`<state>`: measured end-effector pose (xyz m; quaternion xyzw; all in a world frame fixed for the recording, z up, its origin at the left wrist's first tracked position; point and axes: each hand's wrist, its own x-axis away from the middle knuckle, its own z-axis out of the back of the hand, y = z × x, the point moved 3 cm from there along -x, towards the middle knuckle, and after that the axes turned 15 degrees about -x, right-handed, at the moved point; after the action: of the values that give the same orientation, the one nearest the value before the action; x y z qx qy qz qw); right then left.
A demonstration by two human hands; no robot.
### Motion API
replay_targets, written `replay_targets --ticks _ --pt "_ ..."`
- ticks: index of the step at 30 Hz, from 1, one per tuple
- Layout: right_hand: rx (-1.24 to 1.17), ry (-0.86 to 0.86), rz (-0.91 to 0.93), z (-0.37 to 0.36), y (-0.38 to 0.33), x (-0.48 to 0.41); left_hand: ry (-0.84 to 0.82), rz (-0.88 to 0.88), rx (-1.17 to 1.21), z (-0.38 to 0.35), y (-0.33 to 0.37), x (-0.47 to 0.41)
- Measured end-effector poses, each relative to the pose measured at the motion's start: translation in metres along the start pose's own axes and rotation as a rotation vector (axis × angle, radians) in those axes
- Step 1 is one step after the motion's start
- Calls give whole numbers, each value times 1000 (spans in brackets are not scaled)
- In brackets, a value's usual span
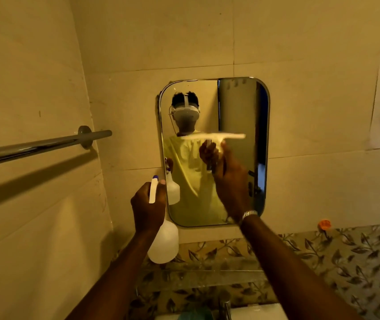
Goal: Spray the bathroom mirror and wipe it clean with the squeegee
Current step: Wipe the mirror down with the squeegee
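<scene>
Right hand (229,183) holds white squeegee (214,136), blade level against mirror (242,107) mid-height; left hand (147,204) grips white spray bottle (163,243) beside mirror's lower left edge; towel bar (41,144) at left

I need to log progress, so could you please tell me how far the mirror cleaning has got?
Spraying: undeterminable. In hand: right hand holds white squeegee at mid-height on the rounded wall mirror; left hand holds translucent spray bottle. Left: the lower half.
</scene>
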<state>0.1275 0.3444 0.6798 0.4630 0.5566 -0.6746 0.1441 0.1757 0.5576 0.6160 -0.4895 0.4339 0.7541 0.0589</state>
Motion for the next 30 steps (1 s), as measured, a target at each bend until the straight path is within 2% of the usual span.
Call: replay_targets --ticks 3,7,17,22,26,30 --pt "48 36 132 12 -31 -66 -14 -10 -4 -5 6 0" --pt "120 38 145 16 -50 -122 -20 -13 21 -10 13 3" --pt "267 -16 177 -8 -59 -155 -26 -8 -43 -19 2 3" --pt "357 -35 243 -16 -21 -119 -32 -16 -44 -25 -3 -3" --pt "291 -54 145 -10 43 -37 -47 -2 -47 -30 -4 0" --pt "353 -71 47 2 93 51 -59 -19 -53 -32 -1 5"
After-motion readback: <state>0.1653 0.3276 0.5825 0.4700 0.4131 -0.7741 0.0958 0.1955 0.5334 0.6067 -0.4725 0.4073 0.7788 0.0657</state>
